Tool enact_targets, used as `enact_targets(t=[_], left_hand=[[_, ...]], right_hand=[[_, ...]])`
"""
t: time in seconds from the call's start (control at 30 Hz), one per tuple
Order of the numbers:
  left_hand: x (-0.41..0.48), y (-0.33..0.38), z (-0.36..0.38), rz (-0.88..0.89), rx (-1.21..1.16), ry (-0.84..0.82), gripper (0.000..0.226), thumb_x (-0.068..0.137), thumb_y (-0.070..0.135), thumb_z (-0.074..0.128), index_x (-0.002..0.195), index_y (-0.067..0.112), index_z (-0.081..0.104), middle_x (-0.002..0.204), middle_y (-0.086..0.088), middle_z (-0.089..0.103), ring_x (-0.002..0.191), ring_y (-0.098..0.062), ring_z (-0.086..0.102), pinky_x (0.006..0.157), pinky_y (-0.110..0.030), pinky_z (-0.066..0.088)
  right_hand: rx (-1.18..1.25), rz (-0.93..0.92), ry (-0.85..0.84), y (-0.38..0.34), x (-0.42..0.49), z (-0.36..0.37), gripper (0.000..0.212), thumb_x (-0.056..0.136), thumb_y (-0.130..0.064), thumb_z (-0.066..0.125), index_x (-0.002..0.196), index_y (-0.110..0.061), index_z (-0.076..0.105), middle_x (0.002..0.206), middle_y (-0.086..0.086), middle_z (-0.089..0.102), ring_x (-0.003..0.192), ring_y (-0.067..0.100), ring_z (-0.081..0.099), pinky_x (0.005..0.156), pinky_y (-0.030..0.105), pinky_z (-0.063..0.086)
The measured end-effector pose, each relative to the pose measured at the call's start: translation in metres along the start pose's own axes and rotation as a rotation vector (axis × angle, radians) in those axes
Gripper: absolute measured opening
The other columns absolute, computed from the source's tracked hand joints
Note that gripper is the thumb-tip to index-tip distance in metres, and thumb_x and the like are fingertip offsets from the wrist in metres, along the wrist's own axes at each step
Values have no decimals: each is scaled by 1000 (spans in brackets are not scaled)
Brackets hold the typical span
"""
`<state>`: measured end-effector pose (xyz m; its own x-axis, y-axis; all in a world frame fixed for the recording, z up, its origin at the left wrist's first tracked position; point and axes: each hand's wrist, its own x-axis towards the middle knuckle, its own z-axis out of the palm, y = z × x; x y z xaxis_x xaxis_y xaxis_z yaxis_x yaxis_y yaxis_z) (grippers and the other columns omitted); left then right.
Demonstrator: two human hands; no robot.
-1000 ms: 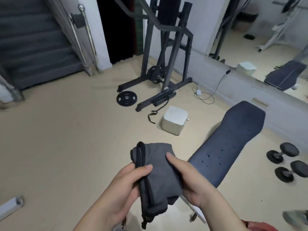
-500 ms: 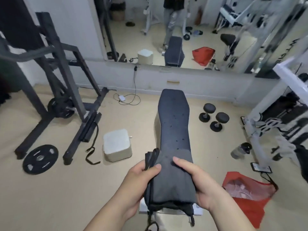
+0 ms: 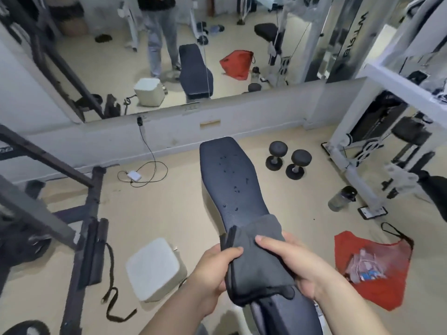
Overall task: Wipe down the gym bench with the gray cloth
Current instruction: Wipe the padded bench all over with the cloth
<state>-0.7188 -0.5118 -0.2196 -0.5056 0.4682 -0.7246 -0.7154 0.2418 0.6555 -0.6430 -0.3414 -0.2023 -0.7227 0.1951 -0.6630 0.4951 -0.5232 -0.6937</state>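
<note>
The dark blue gym bench [image 3: 229, 175] runs away from me toward the mirrored wall, with small wet spots scattered on its padding. A folded gray cloth [image 3: 256, 259] is held over the bench's near part. My left hand [image 3: 212, 269] grips the cloth's left edge with the thumb on top. My right hand [image 3: 297, 264] grips its right side, fingers spread across the top. The cloth hides the middle stretch of the bench; more padding shows below my hands.
A white cube stool [image 3: 154, 267] sits left of the bench. A black rack frame [image 3: 89, 226] stands farther left. Two dumbbells [image 3: 287, 159], a bottle [image 3: 342, 194], a red bag [image 3: 372, 264] and a white machine [image 3: 358, 146] lie right. A cable with charger [image 3: 135, 175] is near the wall.
The view swung right from the stairs and rack to face along the bench. Both hands kept hold of the cloth, which now sits over the bench's near part.
</note>
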Motion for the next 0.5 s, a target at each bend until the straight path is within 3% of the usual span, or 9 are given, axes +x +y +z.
enact_targets(t=[0.1, 0.2, 0.27, 0.4, 0.5], left_hand=[[58, 48, -29, -8, 116, -63, 14, 98, 21, 62, 98, 11, 71, 92, -6, 81, 75, -17, 74, 68, -29, 56], [99, 103, -54, -45, 164, -137, 21, 98, 21, 61, 106, 4, 71, 104, -15, 79, 87, -20, 75, 90, -38, 58], [114, 140, -66, -54, 144, -227, 26, 98, 21, 62, 115, 3, 70, 107, -13, 79, 95, -22, 76, 97, -42, 58], [134, 192, -80, -24, 179, -342, 17, 100, 23, 60, 107, 8, 66, 72, 5, 75, 71, -11, 73, 100, -41, 53], [149, 204, -77, -12, 224, -379, 19, 100, 21, 58, 113, 12, 69, 107, -3, 80, 105, -18, 74, 103, -41, 50]], right_hand=[[110, -50, 185, -24, 55, 29, 28, 95, -14, 72, 120, -4, 67, 104, 22, 80, 97, 38, 79, 90, 52, 62], [298, -72, 318, -59, 94, 58, 28, 96, -14, 70, 122, -6, 65, 108, 26, 78, 102, 43, 76, 97, 62, 57], [389, -68, 287, -80, 109, 71, 37, 95, -17, 71, 129, -5, 64, 118, 27, 75, 111, 45, 73, 103, 64, 53], [496, -107, 225, -105, 127, 89, 47, 96, -22, 70, 139, -3, 60, 129, 26, 71, 120, 43, 69, 107, 59, 51], [513, -98, 221, -109, 137, 91, 47, 94, -25, 73, 136, -5, 64, 128, 24, 72, 118, 41, 70, 104, 55, 54]])
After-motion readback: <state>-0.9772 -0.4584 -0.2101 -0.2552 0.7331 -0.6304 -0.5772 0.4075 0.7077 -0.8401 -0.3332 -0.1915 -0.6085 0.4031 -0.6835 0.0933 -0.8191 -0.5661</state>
